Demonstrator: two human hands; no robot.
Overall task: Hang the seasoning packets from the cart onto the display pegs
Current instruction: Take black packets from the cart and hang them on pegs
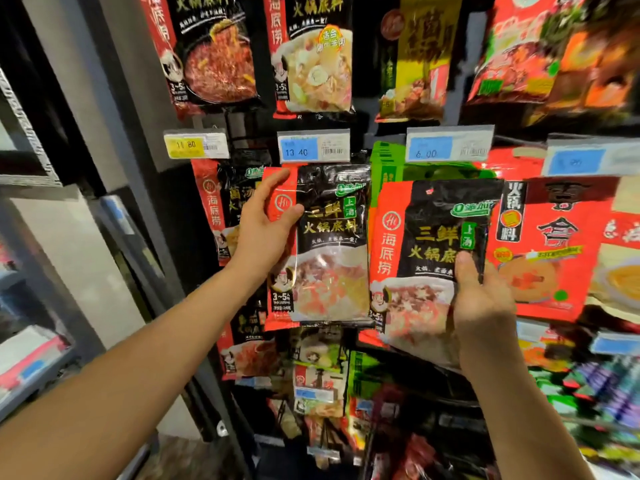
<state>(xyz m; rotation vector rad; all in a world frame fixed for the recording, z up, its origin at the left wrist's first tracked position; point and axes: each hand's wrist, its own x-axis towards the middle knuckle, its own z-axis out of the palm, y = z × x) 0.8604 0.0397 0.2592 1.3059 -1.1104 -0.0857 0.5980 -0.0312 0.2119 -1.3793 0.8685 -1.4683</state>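
2 matching seasoning packets held up at the peg display, 1 in each of my hands.
Far left, a yellow price tag (pixel 195 145) reads 11.80. My left hand (pixel 263 230) pinches the red left edge of the left packet (pixel 332 244), thumb on the front, fingers curled behind; the packet hangs upright, its top edge just under the blue 13.40 tag (pixel 313 147). I cannot tell whether it sits on a peg. Beside it, the right packet (pixel 426 258) tilts slightly, overlapping green packets (pixel 388 164) below the blue 6.00 tag (pixel 450 143). My right hand (pixel 481 299) grips its lower right corner, thumb pressed on the front. A red packet (pixel 554 247) hangs just right of it.
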